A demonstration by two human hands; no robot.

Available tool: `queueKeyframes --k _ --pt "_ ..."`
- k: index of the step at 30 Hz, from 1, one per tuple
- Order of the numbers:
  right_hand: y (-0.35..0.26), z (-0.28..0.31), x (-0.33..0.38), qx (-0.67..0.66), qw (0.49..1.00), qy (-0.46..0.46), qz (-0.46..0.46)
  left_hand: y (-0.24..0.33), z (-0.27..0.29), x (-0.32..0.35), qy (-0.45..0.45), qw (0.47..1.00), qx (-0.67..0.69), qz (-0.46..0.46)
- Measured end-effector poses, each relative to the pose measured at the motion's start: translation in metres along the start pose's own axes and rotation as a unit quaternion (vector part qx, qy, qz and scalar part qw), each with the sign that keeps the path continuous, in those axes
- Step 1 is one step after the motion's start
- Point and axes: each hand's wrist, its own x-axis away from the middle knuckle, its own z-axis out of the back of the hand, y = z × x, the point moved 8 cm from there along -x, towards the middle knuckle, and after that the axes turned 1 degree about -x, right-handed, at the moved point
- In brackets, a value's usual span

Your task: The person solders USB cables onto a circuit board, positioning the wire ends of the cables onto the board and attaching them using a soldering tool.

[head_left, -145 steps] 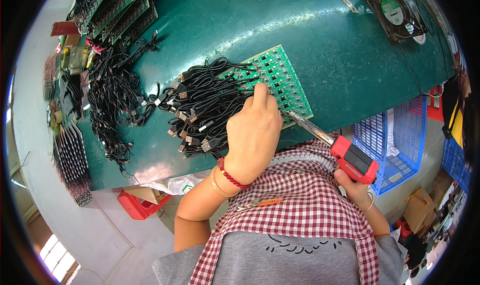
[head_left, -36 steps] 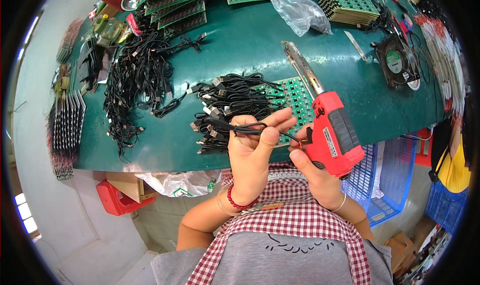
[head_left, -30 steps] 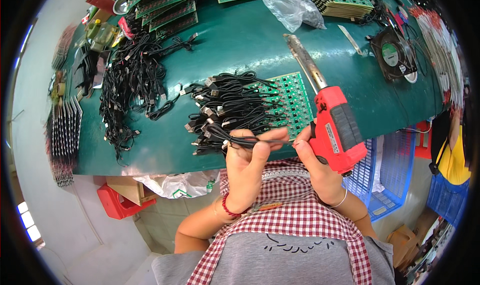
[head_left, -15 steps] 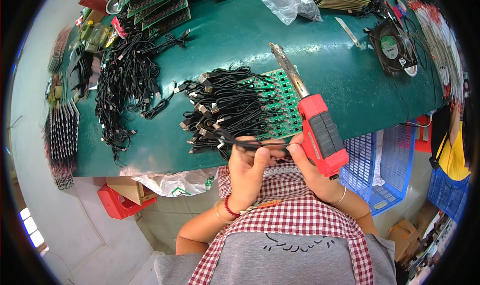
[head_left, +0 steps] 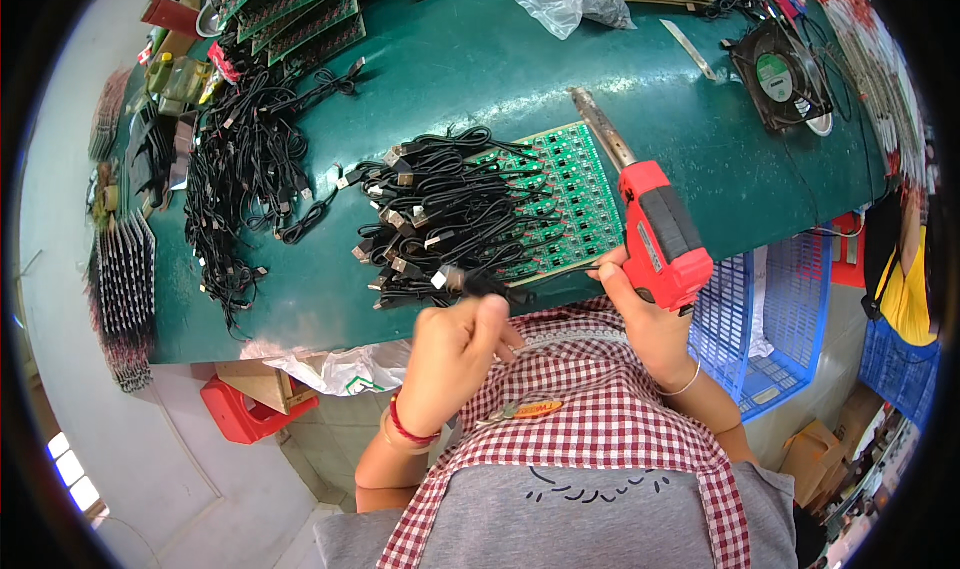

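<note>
Gripping a black cable (head_left: 490, 287), your left hand (head_left: 455, 354) hangs off the table edge (head_left: 300, 339). Your right hand (head_left: 645, 314) clamps the red soldering gun (head_left: 662, 231). A blue crate (head_left: 765, 319) at four o'clock holds paper.

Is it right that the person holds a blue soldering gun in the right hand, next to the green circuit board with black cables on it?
Not quite: the head view shows the soldering gun is red, not blue. The right hand holds it beside the green circuit board bearing black cables.
</note>
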Motion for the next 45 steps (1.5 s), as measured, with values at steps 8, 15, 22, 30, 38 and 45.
queueKeyframes --k 8,15,22,30,38,45 --pt "0.005 -0.010 0.007 -0.030 0.996 0.005 -0.080 0.088 -0.012 0.030 0.149 0.872 -0.305 -0.353" --pt "-0.001 -0.005 0.007 0.025 0.997 0.000 -0.068 0.061 -0.027 -0.032 0.112 0.891 -0.304 -0.319" --pt "-0.002 0.001 0.002 -0.046 0.994 0.009 -0.095 0.054 -0.025 -0.040 0.154 0.907 -0.272 -0.282" --pt "-0.001 -0.007 -0.002 -0.003 0.998 -0.040 -0.041 0.049 -0.023 -0.044 0.136 0.922 -0.253 -0.261" --pt "-0.002 -0.002 -0.003 -0.008 0.994 -0.042 -0.100 0.061 -0.026 -0.040 0.081 0.923 -0.197 -0.320" --pt "0.003 -0.005 -0.009 -0.085 0.978 -0.090 -0.168 0.062 -0.024 -0.040 0.043 0.919 -0.201 -0.337"
